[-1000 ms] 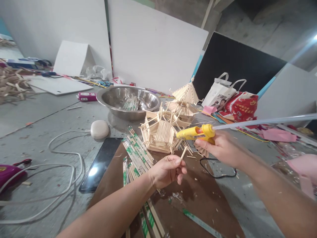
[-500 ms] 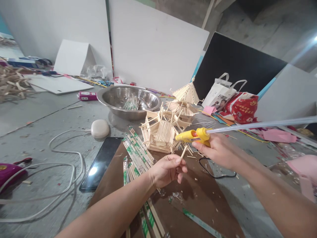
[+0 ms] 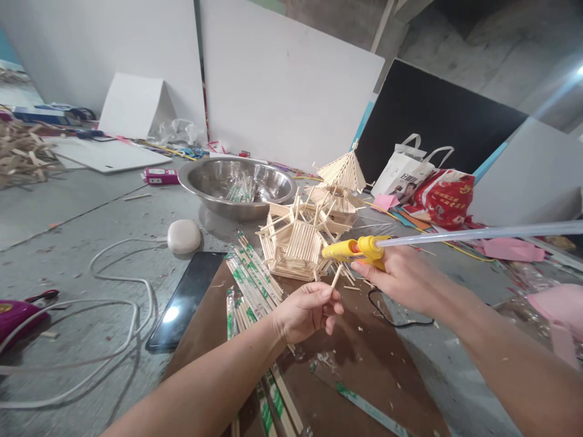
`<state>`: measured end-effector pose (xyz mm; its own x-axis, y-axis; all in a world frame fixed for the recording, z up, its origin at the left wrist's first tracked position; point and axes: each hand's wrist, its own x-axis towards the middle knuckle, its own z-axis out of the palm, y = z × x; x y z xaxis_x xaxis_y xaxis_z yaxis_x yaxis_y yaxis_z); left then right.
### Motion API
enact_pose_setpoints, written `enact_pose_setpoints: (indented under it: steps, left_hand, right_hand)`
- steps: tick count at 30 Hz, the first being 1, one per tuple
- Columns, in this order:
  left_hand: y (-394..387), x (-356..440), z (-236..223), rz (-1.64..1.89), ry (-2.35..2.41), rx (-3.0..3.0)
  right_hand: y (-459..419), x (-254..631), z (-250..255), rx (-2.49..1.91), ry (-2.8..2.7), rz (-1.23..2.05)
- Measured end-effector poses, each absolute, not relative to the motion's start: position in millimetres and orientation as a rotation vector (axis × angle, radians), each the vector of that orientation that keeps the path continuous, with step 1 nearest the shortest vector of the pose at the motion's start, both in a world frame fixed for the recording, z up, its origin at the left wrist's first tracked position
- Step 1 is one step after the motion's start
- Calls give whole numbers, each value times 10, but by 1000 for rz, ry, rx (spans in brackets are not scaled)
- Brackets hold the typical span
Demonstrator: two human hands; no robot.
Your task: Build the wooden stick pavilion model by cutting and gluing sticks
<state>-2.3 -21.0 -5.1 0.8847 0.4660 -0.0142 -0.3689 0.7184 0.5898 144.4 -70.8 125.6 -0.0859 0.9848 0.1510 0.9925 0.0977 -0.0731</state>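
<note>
Between thumb and fingers, my left hand pinches a short wooden stick that points upward. My right hand is wrapped round a yellow hot glue gun, its nozzle turned left, a little above the stick. A long translucent glue stick juts from the gun's back end. Just beyond both hands stands a model built of wooden sticks, with a pointed stick roof behind it. Wrapped chopsticks lie beside my left forearm on a brown board.
A steel basin holding wrappers stands behind the chopsticks. Left of the board lie a black phone, a white round device and looped white cable. A white bag and a red bag stand at the right rear.
The glue gun and its glue stick have tilted slightly and shifted a little left. The wooden stick in my left hand leans a bit more to the left.
</note>
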Motion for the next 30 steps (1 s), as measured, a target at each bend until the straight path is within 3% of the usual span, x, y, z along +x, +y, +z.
enact_pose_setpoints:
  steps: [11, 22, 30]
  left_hand:
    - [-151, -12, -109, 568, 248, 581]
    - [-77, 26, -76, 706, 428, 571]
    - [-41, 42, -52, 725, 475, 558]
  right_hand:
    - [-716, 1443, 1273, -1982, -2155, -206]
    - [-657, 1671, 1139, -1767, -1987, -32]
    - [-668, 1624, 1147, -1779, -2030, -89]
